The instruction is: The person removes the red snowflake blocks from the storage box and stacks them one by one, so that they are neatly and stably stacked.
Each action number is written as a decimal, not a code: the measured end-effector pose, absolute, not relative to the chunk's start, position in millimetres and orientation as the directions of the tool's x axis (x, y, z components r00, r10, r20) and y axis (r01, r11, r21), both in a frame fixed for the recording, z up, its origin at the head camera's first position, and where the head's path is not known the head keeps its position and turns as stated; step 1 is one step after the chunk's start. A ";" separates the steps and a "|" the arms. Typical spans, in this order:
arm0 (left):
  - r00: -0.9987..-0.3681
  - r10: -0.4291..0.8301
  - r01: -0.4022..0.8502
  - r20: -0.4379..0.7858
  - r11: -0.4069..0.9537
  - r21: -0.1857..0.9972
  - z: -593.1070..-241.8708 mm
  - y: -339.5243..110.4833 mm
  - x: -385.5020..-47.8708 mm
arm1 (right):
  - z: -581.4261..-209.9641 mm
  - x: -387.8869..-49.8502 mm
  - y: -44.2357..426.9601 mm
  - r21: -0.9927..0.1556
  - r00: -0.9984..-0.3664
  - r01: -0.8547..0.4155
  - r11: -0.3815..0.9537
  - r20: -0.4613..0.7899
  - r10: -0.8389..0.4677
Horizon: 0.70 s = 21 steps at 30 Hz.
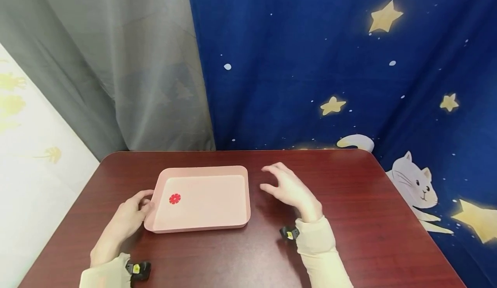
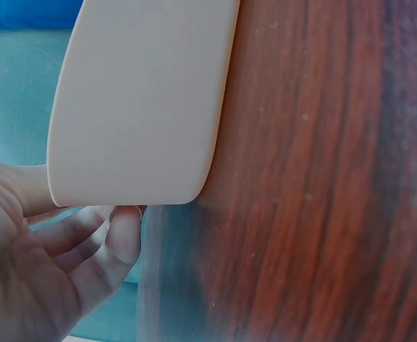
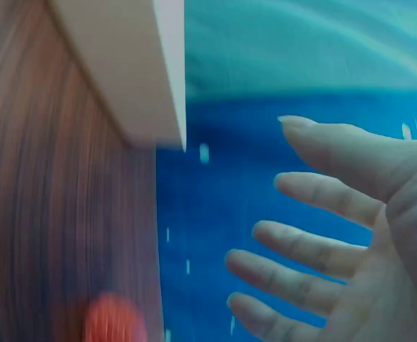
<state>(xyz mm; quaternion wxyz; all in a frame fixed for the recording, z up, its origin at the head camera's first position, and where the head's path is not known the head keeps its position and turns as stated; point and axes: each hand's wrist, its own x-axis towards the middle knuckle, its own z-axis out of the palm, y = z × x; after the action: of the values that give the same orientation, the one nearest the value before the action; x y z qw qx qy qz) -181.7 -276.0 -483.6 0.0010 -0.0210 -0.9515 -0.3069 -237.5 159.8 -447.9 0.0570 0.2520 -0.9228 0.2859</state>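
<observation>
A shallow pink tray (image 1: 202,223) rests on the table, with a small red notched disc (image 1: 174,198) lying inside towards its left side. My left hand (image 1: 130,214) holds the tray's left wall with bent fingers. In the left wrist view, the tray's outer wall (image 2: 137,107) partly covers one digit of that hand (image 2: 51,256). To the right of the tray hovers my right hand (image 1: 291,191), apart from it, fingers spread and loosely bent around nothing. The right wrist view has the tray's corner (image 3: 130,71) beyond the relaxed right hand (image 3: 336,235).
A reddish-brown table (image 1: 372,219) lies under everything. Behind it hang a grey curtain (image 1: 155,63) and a blue starry curtain (image 1: 279,63). A blurred red shape (image 3: 115,320) appears low in the right wrist view; its kind is unclear.
</observation>
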 end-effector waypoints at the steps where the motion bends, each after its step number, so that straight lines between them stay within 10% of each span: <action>1: -0.999 0.041 0.043 0.017 0.811 0.584 -483.7 -275.6 -182.0 | -445.3 -237.9 151.8 -0.489 -0.849 -0.528 0.695 0.270 -0.455; 10: -0.999 0.035 0.029 0.002 0.805 0.593 -483.8 -274.3 -182.1 | -425.6 -256.8 67.6 -0.395 -0.684 -0.716 0.576 0.232 -0.691; 21: -0.999 0.037 0.037 0.011 0.807 0.590 -484.7 -274.8 -183.3 | -441.6 -293.4 -24.9 -0.544 -0.654 -0.634 0.549 -0.002 -0.756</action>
<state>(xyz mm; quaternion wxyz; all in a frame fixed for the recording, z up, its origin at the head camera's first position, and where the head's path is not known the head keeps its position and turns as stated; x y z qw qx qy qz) -183.3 -274.8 -484.7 -0.0006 -0.0195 -0.9505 -0.3101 -293.4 -24.9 -441.6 -0.1187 0.3986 -0.8721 0.2576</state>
